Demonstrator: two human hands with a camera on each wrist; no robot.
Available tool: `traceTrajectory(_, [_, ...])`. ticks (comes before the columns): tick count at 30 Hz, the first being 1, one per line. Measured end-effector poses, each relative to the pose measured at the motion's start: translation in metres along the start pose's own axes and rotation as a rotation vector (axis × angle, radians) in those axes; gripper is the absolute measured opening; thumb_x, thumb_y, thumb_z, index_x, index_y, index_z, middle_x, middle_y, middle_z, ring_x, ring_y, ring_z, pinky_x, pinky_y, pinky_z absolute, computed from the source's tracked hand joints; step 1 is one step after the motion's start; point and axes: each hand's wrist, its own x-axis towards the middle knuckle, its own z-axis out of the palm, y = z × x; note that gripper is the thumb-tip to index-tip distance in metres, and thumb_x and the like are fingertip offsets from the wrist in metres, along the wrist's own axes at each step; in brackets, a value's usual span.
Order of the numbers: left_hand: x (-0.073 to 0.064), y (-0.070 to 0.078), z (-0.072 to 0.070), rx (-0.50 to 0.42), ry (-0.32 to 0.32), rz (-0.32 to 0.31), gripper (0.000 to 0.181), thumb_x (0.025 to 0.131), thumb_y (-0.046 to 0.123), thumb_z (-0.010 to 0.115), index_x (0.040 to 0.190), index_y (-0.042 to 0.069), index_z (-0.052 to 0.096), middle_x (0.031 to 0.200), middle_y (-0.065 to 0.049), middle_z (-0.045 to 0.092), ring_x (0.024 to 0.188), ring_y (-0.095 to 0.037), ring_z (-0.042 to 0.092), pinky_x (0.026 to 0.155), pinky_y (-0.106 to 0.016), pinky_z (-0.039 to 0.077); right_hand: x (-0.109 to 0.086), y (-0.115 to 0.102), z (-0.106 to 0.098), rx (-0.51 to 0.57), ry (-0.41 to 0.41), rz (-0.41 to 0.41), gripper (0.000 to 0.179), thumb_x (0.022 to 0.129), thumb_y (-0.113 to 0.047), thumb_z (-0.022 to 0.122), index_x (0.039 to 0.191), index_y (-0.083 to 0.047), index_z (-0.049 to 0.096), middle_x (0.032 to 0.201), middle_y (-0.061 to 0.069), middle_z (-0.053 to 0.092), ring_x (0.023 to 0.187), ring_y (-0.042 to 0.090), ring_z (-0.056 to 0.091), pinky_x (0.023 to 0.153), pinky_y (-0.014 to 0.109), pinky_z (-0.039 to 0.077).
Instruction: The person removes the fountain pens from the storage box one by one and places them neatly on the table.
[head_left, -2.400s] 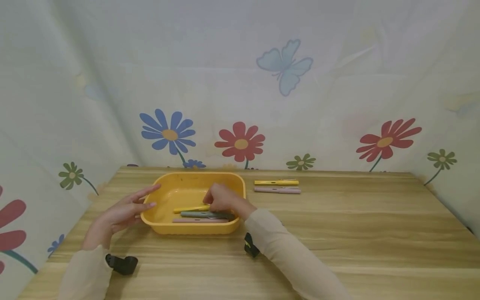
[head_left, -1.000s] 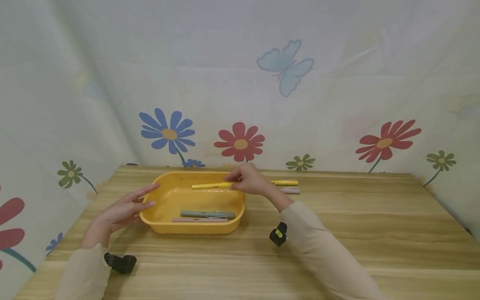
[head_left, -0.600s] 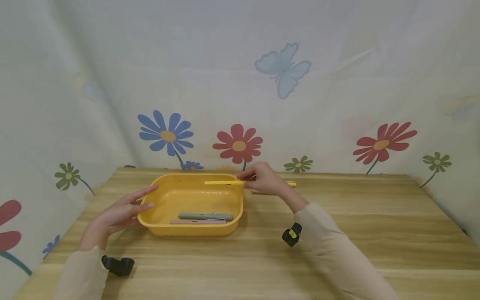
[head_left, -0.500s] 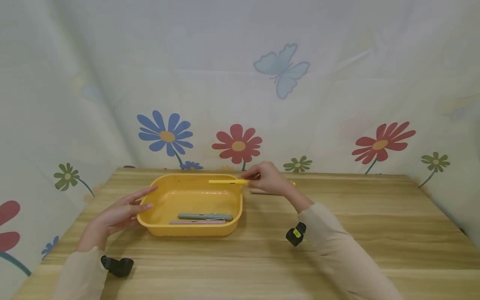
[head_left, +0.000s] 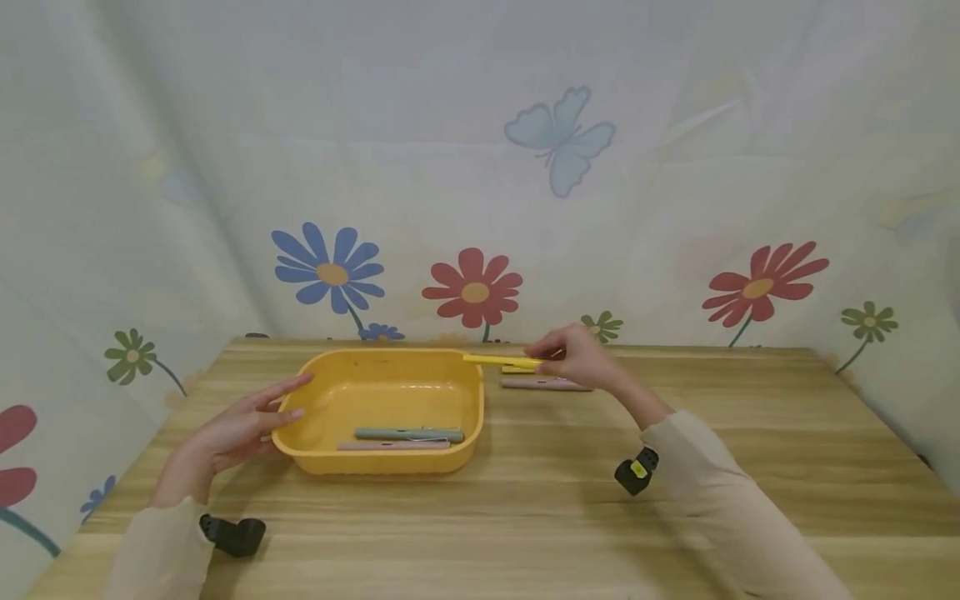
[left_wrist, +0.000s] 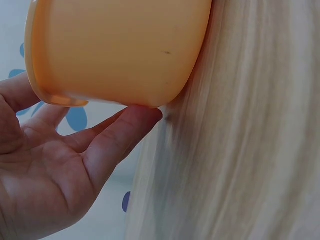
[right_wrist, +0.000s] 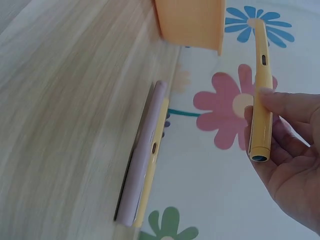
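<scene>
My right hand (head_left: pixel 581 358) pinches a yellow capped pen (right_wrist: pixel 262 75) between thumb and fingers, raised above the table right of the yellow plastic basin (head_left: pixel 375 465). The pen's left end overlaps the basin's back right corner in the head view. Below it on the table lie a second yellow pen (right_wrist: pixel 156 150) and a pale purple pen (head_left: pixel 543 384), side by side. My left hand (head_left: pixel 243 425) grips the basin's left rim, some fingers over the edge and others against the outer wall (left_wrist: pixel 120 55). Inside the basin, a grey-green pen (head_left: pixel 408 434) and a pinkish pen (head_left: pixel 393 446) lie near the front wall.
The wood-grain table (head_left: pixel 465 533) runs back to a pale cloth backdrop (head_left: pixel 420 183) printed with flowers and a butterfly. Black wrist cameras (head_left: pixel 234 535) hang at both beige sleeves (head_left: pixel 738 500).
My right hand has taken the yellow pen out of the basin and carried it right, over the pens on the table. My left hand has stayed at the basin's rim.
</scene>
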Motion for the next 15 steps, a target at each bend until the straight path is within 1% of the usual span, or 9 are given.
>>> traceTrajectory(6, [-0.001, -0.002, -0.003, 0.003, -0.005, 0.008, 0.066, 0.093, 0.019, 0.051, 0.147, 0.017, 0.013, 0.149, -0.024, -0.006, 0.123, -0.039, 0.036, 0.087, -0.04, 0.048, -0.009, 0.014, -0.005, -0.019, 0.001, 0.015, 0.023, 0.079, 0.007, 0.064, 0.101, 0.01, 0.065, 0.098, 0.023, 0.065, 0.09, 0.031, 0.063, 0.074, 0.034, 0.054])
traceTrajectory(11, [0.0, -0.004, -0.004, 0.012, -0.008, 0.013, 0.066, 0.093, 0.02, 0.051, 0.147, 0.015, 0.012, 0.15, -0.023, -0.006, 0.125, -0.04, 0.033, 0.088, -0.04, 0.047, -0.016, 0.025, -0.006, -0.01, -0.006, 0.057, 0.023, 0.08, 0.006, 0.063, 0.102, 0.01, 0.065, 0.1, 0.023, 0.065, 0.092, 0.031, 0.063, 0.075, 0.037, 0.053])
traceTrajectory(14, [0.001, -0.004, -0.003, 0.014, -0.016, 0.025, 0.067, 0.094, 0.021, 0.051, 0.147, 0.015, 0.01, 0.15, -0.022, -0.007, 0.128, -0.043, 0.026, 0.09, -0.041, 0.046, -0.022, 0.031, -0.007, -0.02, -0.002, 0.077, 0.024, 0.079, 0.005, 0.063, 0.102, 0.01, 0.065, 0.1, 0.023, 0.065, 0.093, 0.032, 0.063, 0.074, 0.036, 0.054])
traceTrajectory(15, [0.001, -0.004, -0.003, 0.014, -0.019, 0.032, 0.068, 0.093, 0.021, 0.051, 0.147, 0.015, 0.01, 0.15, -0.022, -0.009, 0.129, -0.044, 0.023, 0.09, -0.042, 0.046, -0.024, 0.032, -0.007, -0.026, 0.002, 0.08, 0.024, 0.079, 0.005, 0.064, 0.102, 0.01, 0.065, 0.1, 0.023, 0.065, 0.092, 0.032, 0.063, 0.073, 0.036, 0.054])
